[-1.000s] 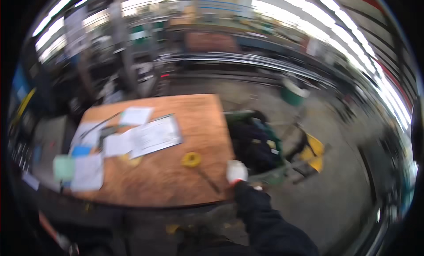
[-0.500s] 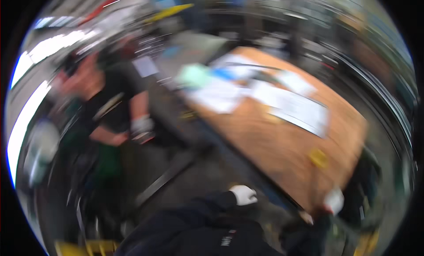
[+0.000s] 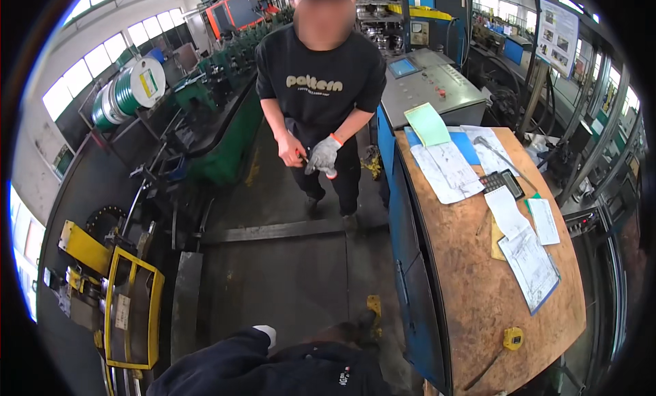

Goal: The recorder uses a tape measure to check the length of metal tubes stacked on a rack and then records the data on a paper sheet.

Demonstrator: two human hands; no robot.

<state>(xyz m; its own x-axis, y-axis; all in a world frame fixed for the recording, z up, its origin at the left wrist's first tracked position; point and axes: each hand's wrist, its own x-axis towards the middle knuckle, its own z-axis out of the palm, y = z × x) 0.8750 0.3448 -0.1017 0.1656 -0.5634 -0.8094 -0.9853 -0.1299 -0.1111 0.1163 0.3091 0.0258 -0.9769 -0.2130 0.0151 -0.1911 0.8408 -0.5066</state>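
Note:
My left hand (image 3: 266, 334), in a white glove, shows only in part beyond my dark sleeve, low in the picture. Its fingers are hidden, and nothing held can be made out. My right hand is out of the picture. To my right stands a wooden-topped workbench (image 3: 471, 287) with a blue cabinet front. On its near end lies a yellow tape measure (image 3: 513, 338). Farther along are a clipboard with a drawing (image 3: 529, 266), a black calculator (image 3: 502, 184), and paper sheets (image 3: 447, 170) beside a pale green pad (image 3: 428, 125).
Ahead, a person in a dark shirt (image 3: 318, 88) stands facing me, with a grey glove (image 3: 324, 157) on one hand. A metal bar (image 3: 273, 230) crosses the floor between us. A yellow-framed machine (image 3: 133, 314) stands at left. A control console (image 3: 437, 88) adjoins the workbench.
My view has swung left and steadied. The person has shifted from the left to the middle, the workbench to the right. My right hand, earlier by the workbench's near corner, has left the picture.

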